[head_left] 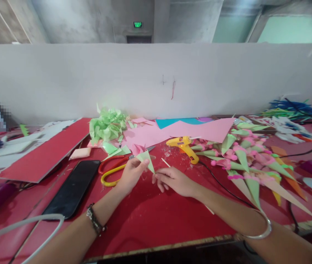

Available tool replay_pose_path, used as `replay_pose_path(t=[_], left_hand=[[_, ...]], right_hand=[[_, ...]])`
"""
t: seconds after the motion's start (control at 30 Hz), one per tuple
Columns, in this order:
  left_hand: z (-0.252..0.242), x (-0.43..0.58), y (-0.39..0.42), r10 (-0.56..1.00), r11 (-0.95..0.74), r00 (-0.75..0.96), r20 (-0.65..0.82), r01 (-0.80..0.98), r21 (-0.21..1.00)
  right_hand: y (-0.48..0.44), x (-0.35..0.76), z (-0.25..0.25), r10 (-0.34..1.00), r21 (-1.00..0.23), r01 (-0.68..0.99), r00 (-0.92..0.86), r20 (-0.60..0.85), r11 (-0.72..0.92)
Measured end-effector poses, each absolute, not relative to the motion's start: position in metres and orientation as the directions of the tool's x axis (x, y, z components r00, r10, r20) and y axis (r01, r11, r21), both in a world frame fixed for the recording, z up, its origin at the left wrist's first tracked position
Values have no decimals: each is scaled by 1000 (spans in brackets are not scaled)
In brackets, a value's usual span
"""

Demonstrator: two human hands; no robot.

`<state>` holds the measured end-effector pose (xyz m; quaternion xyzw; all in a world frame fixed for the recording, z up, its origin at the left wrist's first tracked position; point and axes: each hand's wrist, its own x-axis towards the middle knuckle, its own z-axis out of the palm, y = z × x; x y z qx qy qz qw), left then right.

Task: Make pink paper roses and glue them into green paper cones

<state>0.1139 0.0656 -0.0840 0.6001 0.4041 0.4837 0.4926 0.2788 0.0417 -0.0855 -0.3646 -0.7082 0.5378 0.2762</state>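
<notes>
My left hand (134, 172) pinches a small pale green paper cone (146, 160) with pink paper (138, 149) showing at its wide end. The cone's narrow tip slants down to the right, where the thumb and forefinger of my right hand (174, 180) close on it. Just left of my left hand lie scissors with a red and a yellow handle loop (109, 179), partly covered. Beyond my right hand rests a yellow glue gun (185, 146), its dark cord running under my right forearm. A thin pale stick (166, 162) lies by my right hand.
Finished green and pink paper cones (240, 157) are piled at the right. A black phone (73, 189) lies left, near a red board (46, 150). Crumpled green paper (108, 124) and pink sheets (172, 134) lie along the white partition (145, 80).
</notes>
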Motion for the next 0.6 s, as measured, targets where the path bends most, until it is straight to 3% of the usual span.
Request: replay_pose_path(t=[0.2,0.47,0.6], left_hand=[[-82,114,63,955,-161,250,160,-14,987],[-79,119,56,797,-132,589,137,-52,990],[-78,120,56,803,-181,571,170,-38,983]], right_hand=[[41,278,-86,822,-956,210,-567,50,203],[41,277,-87,830,-959,196,-553,66,207],[41,277,-89,836,-969,154,-543,79,192]])
